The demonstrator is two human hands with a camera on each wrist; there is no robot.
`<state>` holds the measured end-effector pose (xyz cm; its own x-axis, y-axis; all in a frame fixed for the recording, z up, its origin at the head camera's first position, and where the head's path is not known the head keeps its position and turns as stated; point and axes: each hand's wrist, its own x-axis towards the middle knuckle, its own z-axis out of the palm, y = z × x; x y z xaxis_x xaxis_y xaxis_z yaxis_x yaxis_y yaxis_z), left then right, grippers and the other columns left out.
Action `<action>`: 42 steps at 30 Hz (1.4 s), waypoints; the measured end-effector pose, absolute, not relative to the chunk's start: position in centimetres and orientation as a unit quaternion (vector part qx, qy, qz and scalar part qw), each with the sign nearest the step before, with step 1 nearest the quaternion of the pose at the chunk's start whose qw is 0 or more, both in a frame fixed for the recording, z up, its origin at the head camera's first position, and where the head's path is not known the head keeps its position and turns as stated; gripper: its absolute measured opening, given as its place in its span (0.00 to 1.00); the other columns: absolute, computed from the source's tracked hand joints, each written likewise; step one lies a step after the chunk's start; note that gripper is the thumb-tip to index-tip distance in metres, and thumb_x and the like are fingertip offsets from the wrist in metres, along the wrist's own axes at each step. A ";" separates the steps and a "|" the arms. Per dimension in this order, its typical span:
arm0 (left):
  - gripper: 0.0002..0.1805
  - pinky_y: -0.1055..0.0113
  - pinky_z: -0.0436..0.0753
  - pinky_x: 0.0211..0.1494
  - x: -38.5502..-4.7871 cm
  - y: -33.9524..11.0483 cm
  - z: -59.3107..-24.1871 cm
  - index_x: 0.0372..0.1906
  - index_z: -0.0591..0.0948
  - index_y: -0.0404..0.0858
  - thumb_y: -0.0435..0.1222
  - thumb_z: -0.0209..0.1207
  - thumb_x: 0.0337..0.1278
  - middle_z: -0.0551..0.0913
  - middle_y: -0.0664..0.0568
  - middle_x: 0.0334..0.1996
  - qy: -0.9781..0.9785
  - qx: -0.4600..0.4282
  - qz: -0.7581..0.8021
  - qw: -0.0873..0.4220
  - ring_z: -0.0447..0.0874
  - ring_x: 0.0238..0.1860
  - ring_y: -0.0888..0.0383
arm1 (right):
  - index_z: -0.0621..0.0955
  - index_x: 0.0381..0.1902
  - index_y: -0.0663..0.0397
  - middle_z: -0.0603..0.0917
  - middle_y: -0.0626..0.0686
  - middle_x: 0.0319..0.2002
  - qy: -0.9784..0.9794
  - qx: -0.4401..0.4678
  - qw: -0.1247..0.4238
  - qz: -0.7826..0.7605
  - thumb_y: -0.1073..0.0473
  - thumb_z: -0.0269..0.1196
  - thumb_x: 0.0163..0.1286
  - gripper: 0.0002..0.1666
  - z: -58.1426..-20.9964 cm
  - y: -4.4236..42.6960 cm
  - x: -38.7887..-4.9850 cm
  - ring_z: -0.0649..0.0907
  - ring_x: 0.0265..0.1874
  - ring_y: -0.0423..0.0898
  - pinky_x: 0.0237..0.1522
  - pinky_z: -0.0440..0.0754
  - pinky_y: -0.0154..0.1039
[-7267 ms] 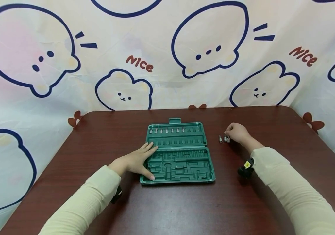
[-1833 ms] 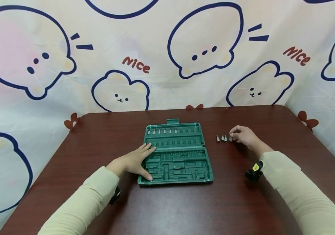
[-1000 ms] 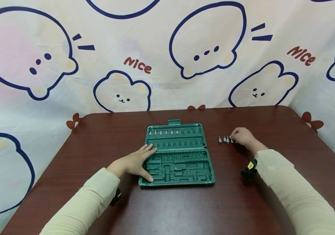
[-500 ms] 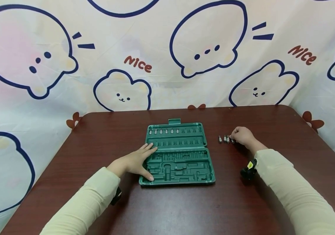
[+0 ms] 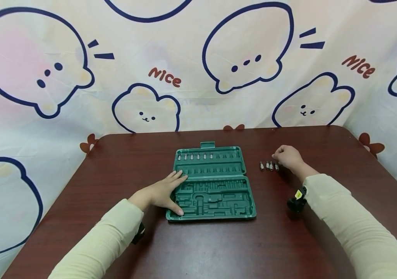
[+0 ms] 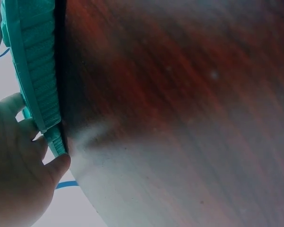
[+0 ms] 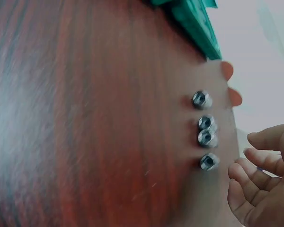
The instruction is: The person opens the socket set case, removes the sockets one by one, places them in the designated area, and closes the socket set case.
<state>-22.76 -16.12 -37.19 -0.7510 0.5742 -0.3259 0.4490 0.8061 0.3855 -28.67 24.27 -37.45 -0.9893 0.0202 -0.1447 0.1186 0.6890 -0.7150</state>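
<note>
Spreading its fingers wide, the left hand (image 5: 160,193) rests on the left edge of an open green plastic case (image 5: 215,216), thumb on the near half, fingertips by the hinge. Loosely bent with a gap at the thumb, the fingers of the right hand (image 5: 289,157) hold nothing; they hang just beyond the rightmost of four short silver metal sockets (image 7: 208,161), touching none of them. Those sockets stand in a row on the dark red-brown wood-grain table (image 5: 215,248), right of the case, the middle two close together, perhaps touching. Six small silver metal pieces (image 5: 198,156) sit in the case's far row, too small for their ends to be made out. From the left wrist, the hand and case are cut off at the frame's edge; from the right wrist, only the case's corner shows, blurred, and the palm runs out of frame.
</note>
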 end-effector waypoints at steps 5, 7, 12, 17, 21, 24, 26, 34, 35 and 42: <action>0.60 0.49 0.55 0.58 -22.8 -16.1 -37.4 0.67 0.46 0.47 0.62 0.62 0.25 0.38 0.51 0.67 0.927 0.286 0.122 0.211 0.31 0.65 0.52 | 0.69 0.40 0.66 0.71 0.63 0.43 0.904 0.029 0.076 -0.420 0.59 0.48 0.65 0.13 -36.6 22.8 -28.8 0.73 0.34 0.54 0.31 0.71 0.43; 0.60 0.51 0.53 0.59 -22.9 -16.2 -37.4 0.67 0.45 0.47 0.64 0.60 0.25 0.39 0.50 0.67 0.929 0.293 0.103 0.201 0.32 0.65 0.52 | 0.69 0.41 0.66 0.71 0.63 0.44 0.897 0.023 0.077 -0.435 0.59 0.48 0.65 0.13 -36.3 21.9 -28.9 0.73 0.35 0.55 0.33 0.71 0.43; 0.60 0.53 0.49 0.61 -22.9 -16.2 -37.4 0.67 0.47 0.46 0.67 0.57 0.25 0.42 0.49 0.66 0.931 0.313 0.067 0.175 0.36 0.65 0.50 | 0.69 0.42 0.65 0.70 0.61 0.42 0.883 0.003 0.084 -0.462 0.59 0.50 0.65 0.14 -35.9 19.5 -29.2 0.73 0.37 0.55 0.36 0.71 0.45; 0.60 0.53 0.49 0.61 -22.8 -16.3 -37.5 0.67 0.47 0.46 0.68 0.56 0.24 0.43 0.49 0.66 0.930 0.317 0.068 0.171 0.37 0.65 0.50 | 0.70 0.42 0.63 0.71 0.60 0.44 0.868 -0.018 0.101 -0.486 0.58 0.50 0.66 0.13 -36.1 16.9 -29.7 0.73 0.39 0.55 0.40 0.71 0.47; 0.60 0.52 0.50 0.61 -22.9 -16.3 -37.6 0.67 0.48 0.45 0.68 0.56 0.24 0.43 0.49 0.66 0.931 0.317 0.072 0.169 0.37 0.65 0.50 | 0.71 0.42 0.63 0.71 0.59 0.45 0.856 -0.042 0.111 -0.503 0.59 0.49 0.66 0.13 -36.2 15.0 -30.2 0.74 0.39 0.54 0.41 0.71 0.47; 0.60 0.53 0.50 0.61 -23.0 -16.4 -37.6 0.67 0.47 0.46 0.68 0.56 0.24 0.43 0.50 0.66 0.931 0.316 0.070 0.166 0.37 0.65 0.51 | 0.71 0.42 0.63 0.71 0.59 0.45 0.851 -0.056 0.114 -0.509 0.58 0.50 0.66 0.13 -36.3 13.7 -30.5 0.74 0.39 0.54 0.40 0.71 0.46; 0.60 0.53 0.50 0.61 -23.0 -16.4 -37.7 0.67 0.47 0.47 0.69 0.55 0.24 0.43 0.51 0.66 0.932 0.316 0.067 0.166 0.36 0.65 0.52 | 0.71 0.42 0.62 0.71 0.59 0.45 0.850 -0.063 0.116 -0.509 0.58 0.50 0.66 0.13 -36.3 12.9 -30.8 0.74 0.39 0.53 0.40 0.71 0.45; 0.60 0.51 0.51 0.60 -23.0 -16.4 -37.5 0.67 0.47 0.45 0.68 0.56 0.25 0.43 0.49 0.66 0.930 0.318 0.075 0.170 0.36 0.65 0.50 | 0.74 0.40 0.60 0.73 0.57 0.44 0.853 -0.068 0.120 -0.503 0.57 0.53 0.64 0.12 -36.9 10.7 -32.0 0.75 0.40 0.51 0.40 0.72 0.44; 0.60 0.50 0.51 0.60 -23.0 -16.4 -37.5 0.67 0.47 0.45 0.67 0.56 0.25 0.43 0.50 0.66 0.930 0.317 0.075 0.171 0.36 0.65 0.50 | 0.75 0.40 0.60 0.73 0.57 0.44 0.856 -0.069 0.119 -0.498 0.57 0.53 0.64 0.12 -37.0 10.6 -32.1 0.75 0.40 0.51 0.40 0.72 0.44; 0.59 0.51 0.51 0.60 -22.8 -16.3 -37.5 0.67 0.48 0.45 0.66 0.58 0.25 0.44 0.50 0.66 0.930 0.314 0.083 0.171 0.37 0.65 0.50 | 0.76 0.45 0.60 0.73 0.56 0.45 0.869 -0.078 0.115 -0.475 0.59 0.52 0.65 0.14 -38.0 9.7 -33.1 0.72 0.41 0.50 0.39 0.71 0.43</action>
